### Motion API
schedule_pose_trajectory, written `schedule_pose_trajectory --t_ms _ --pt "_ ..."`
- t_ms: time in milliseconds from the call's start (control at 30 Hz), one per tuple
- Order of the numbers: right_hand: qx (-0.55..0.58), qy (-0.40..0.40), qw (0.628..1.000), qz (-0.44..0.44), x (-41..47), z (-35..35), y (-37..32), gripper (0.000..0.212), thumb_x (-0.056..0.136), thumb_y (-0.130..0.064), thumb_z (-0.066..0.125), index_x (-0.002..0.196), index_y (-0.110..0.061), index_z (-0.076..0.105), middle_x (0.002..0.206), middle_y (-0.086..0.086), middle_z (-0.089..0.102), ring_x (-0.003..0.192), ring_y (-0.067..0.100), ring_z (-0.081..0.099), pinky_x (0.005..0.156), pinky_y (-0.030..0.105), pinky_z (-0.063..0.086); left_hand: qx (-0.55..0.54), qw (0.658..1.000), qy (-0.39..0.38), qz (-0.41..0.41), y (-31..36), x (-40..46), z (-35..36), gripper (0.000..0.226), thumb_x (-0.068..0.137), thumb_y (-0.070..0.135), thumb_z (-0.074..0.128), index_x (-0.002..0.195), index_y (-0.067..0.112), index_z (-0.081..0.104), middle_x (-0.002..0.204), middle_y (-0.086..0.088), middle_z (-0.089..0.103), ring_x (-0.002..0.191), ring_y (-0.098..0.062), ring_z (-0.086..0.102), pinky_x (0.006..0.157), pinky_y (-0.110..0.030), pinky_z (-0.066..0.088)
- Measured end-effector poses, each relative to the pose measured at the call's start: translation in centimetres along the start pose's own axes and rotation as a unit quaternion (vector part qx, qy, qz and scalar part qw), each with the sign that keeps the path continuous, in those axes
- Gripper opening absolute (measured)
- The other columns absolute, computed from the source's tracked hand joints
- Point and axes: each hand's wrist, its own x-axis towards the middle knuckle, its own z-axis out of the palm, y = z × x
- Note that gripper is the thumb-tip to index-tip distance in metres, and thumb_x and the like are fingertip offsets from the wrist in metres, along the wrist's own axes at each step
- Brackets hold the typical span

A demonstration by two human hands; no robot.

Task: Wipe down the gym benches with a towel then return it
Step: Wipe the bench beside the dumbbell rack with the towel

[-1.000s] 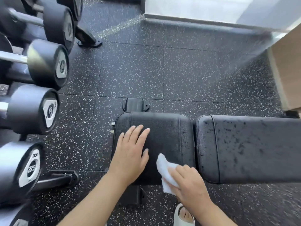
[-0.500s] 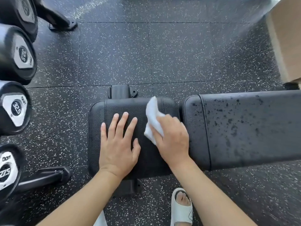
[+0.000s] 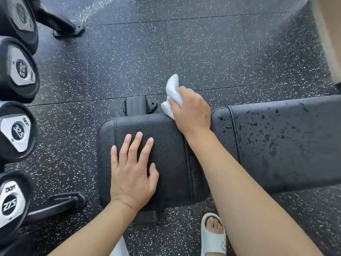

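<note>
Right hand (image 3: 191, 109) bunches the white towel (image 3: 172, 95) at the seat pad's (image 3: 166, 159) far edge, half of it hanging past the rim. Left hand (image 3: 132, 170) lies flat, fingers spread, bracing the pad. Risk: the towel slides off the edge, and the spattered back pad (image 3: 287, 145) goes unwiped.

A black rubber tile floor flecked with white (image 3: 212, 52) fills the gym, daylight washing across it at upper right. A row of black round-headed dumbbells with silver end plates (image 3: 17, 132) sits on a black metal rack (image 3: 60, 204) along the left edge. A pale wooden box-like piece (image 3: 332, 30) stands at far right.
</note>
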Motion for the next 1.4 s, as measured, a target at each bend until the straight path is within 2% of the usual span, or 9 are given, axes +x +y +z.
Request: schedule_pose_trajectory --t_ms 100,233,333,467,633,867,1100,1267,1400 --pt "0.004 0.044 0.998 -0.039 -6.7 -0.9 0.2 0.019 0.097 -0.034 0.060 0.096 -0.015 0.059 0.084 0.005 0.057 0.074 0.031 0.053 0.063 0.043 0.042 -0.001 1.000 -0.004 0.002 0.0 -0.1 -0.1 0.068 0.089 0.038 0.048 0.155 0.024 0.041 0.166 -0.007 0.031 0.155 -0.034 0.024 0.123 -0.063 0.017" --pt "0.016 0.029 0.994 -0.107 -17.5 -1.6 2.6 0.014 0.100 -0.029 0.055 0.107 -0.018 0.060 0.087 -0.002 0.053 0.070 0.025 0.045 0.059 0.043 0.041 -0.002 1.000 -0.009 0.004 -0.1 0.0 0.0 0.070 0.089 0.039 0.048 0.157 0.025 0.038 0.167 -0.006 0.029 0.156 -0.033 0.022 0.123 -0.064 0.017" --pt "-0.002 0.036 0.989 -0.144 -16.5 -1.3 3.3 0.018 0.104 -0.032 0.053 0.103 -0.017 0.063 0.080 0.000 0.054 0.067 0.025 0.044 0.056 0.043 0.040 -0.005 1.000 -0.003 0.006 -0.2 0.1 0.2 0.071 0.089 0.039 0.049 0.157 0.025 0.037 0.167 -0.006 0.029 0.156 -0.033 0.022 0.124 -0.063 0.017" --pt "-0.005 0.043 0.998 -0.050 -7.8 -0.5 0.8 0.019 0.092 -0.032 0.067 0.090 -0.016 0.056 0.078 0.004 0.054 0.070 0.029 0.050 0.059 0.041 0.039 -0.004 1.000 -0.005 0.007 -0.2 0.0 0.1 0.071 0.088 0.038 0.051 0.156 0.024 0.040 0.167 -0.007 0.030 0.156 -0.034 0.024 0.123 -0.064 0.017" --pt "-0.017 -0.053 0.998 0.015 1.3 1.6 -2.1 0.027 0.097 -0.044 0.057 0.084 -0.021 0.052 0.088 0.003 0.063 0.084 0.032 0.060 0.065 0.037 0.035 -0.001 1.000 -0.018 0.007 -0.1 0.2 -0.2 0.071 0.088 0.039 0.051 0.156 0.023 0.040 0.166 -0.008 0.031 0.155 -0.035 0.025 0.122 -0.064 0.019" --pt "0.026 0.025 0.997 -0.065 -6.0 -0.3 -0.6 0.029 0.098 -0.042 0.062 0.088 -0.015 0.064 0.078 0.002 0.057 0.073 0.026 0.054 0.063 0.038 0.041 -0.007 1.000 -0.029 0.008 -0.3 0.1 0.1 0.071 0.089 0.041 0.050 0.157 0.025 0.039 0.167 -0.006 0.030 0.155 -0.034 0.024 0.124 -0.062 0.016" --pt "-0.009 0.025 0.995 0.094 -4.9 0.4 -3.0 0.031 0.099 -0.047 0.054 0.089 -0.019 0.064 0.088 0.001 0.061 0.084 0.030 0.059 0.064 0.037 0.039 -0.063 0.996 -0.066 0.013 -0.8 0.2 -1.4 0.068 0.092 0.043 0.047 0.158 0.028 0.037 0.167 -0.001 0.029 0.156 -0.029 0.022 0.124 -0.059 0.018" --pt "-0.038 -0.079 0.996 -0.011 -2.8 4.6 -12.8 0.034 0.100 -0.050 0.051 0.095 -0.019 0.065 0.098 0.003 0.065 0.093 0.028 0.063 0.069 0.035 0.038 -0.081 0.986 -0.101 0.106 -5.5 -1.0 -3.8 0.056 0.087 0.032 0.051 0.141 0.017 0.054 0.156 -0.012 0.046 0.150 -0.032 0.036 0.120 -0.053 0.033" --pt "-0.044 -0.089 0.986 -0.137 -7.8 6.5 -19.3 0.022 0.089 -0.039 0.071 0.086 -0.017 0.067 0.085 0.003 0.064 0.080 0.027 0.061 0.068 0.038 0.045 -0.034 0.985 -0.138 0.102 -12.5 -5.7 -6.3 0.052 0.089 0.030 0.052 0.138 0.015 0.058 0.147 -0.011 0.055 0.139 -0.036 0.049 0.107 -0.057 0.045"
